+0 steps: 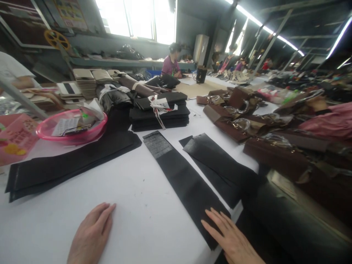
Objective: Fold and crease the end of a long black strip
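Observation:
My left hand (pixel 90 234) lies flat on the white table (pixel 132 205), palm down, holding nothing. My right hand (pixel 231 238) rests with spread fingers on the near end of a long black strip (pixel 181 176) that runs away from me across the table. Two more black pieces (pixel 217 161) overlap just right of that strip. A wide stack of black sheets (pixel 71 161) lies to the left.
A pink basin (pixel 72 129) with papers sits at the left. Stacks of folded black material (pixel 161 112) stand behind the strips. Brown leather pieces (pixel 247 121) crowd the right side, with a dark roll (pixel 297 216) by my right hand. A person in purple (pixel 172 64) works far back.

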A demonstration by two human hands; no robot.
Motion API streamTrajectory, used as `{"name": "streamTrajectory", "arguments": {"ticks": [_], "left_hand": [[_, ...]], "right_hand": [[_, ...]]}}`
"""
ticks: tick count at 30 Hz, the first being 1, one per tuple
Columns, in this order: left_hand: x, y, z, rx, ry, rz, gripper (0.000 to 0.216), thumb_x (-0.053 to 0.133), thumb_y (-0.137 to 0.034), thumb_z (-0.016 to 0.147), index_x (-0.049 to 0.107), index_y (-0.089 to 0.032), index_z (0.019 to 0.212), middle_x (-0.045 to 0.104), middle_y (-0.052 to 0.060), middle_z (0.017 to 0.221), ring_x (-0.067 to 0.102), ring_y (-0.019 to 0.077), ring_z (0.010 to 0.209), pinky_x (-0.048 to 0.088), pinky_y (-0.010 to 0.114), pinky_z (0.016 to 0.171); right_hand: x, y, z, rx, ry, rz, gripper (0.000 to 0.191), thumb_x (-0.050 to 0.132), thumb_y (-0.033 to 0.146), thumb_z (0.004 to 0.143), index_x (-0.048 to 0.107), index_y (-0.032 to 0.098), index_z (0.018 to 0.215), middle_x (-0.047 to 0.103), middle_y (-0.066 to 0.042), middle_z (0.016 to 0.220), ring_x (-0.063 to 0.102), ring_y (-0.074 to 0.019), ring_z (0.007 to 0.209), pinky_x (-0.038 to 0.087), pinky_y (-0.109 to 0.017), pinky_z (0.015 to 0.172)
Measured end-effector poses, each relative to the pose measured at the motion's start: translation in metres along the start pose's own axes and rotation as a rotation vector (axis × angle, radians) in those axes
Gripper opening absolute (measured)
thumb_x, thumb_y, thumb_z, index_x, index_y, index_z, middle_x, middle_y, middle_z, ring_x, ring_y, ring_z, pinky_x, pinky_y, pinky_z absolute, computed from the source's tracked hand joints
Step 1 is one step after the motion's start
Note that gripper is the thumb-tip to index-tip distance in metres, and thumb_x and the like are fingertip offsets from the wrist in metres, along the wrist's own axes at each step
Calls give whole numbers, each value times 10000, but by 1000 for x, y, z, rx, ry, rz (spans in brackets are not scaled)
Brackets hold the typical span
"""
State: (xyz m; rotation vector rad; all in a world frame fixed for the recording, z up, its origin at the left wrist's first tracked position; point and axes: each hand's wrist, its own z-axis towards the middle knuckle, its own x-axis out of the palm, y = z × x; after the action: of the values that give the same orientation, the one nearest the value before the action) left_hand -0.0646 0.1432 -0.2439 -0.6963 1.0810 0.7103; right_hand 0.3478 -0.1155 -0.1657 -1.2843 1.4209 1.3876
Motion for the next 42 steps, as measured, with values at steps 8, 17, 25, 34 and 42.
{"name": "streamTrajectory", "arguments": {"ticks": [8,17,25,34,42], "left_hand": [[5,6,0,15,-16,-7,342,411,-363,953,560,-221,1225,549,91,1266,556,253,1148,482,416,989],[2,3,0,25,-9,28,368,393,-368,955,529,-221,1264,556,99,1266,549,252,1145,451,414,1009],[-2,3,0,-13,12,-14,351,400,-373,953,548,-222,1234,549,92,1262,542,260,1158,460,413,997],[-24,-86,59,161,56,-82,319,450,-373,974,569,-209,1220,608,84,1256,591,240,1149,528,405,970],[19,-205,156,317,209,-511,152,574,-228,885,675,-140,956,662,145,1109,575,326,1125,460,514,1024]], "right_hand": [[-28,-27,-6,118,17,184,606,673,95,799,546,389,1314,524,6,1415,507,-217,1297,481,-351,1082],[-14,-34,-3,76,-71,252,567,579,2,828,580,331,1289,550,7,1380,439,-189,1343,387,-372,1161],[-37,-53,12,344,-194,839,306,516,410,965,706,232,1126,709,-33,1045,662,-208,1014,545,-313,924],[-56,-70,25,580,-590,891,454,693,534,795,735,202,1102,722,-77,1115,666,-299,1059,563,-371,959],[-93,-38,34,256,-617,765,229,636,364,877,747,226,1021,721,-58,1092,692,-225,997,573,-209,873]]}}
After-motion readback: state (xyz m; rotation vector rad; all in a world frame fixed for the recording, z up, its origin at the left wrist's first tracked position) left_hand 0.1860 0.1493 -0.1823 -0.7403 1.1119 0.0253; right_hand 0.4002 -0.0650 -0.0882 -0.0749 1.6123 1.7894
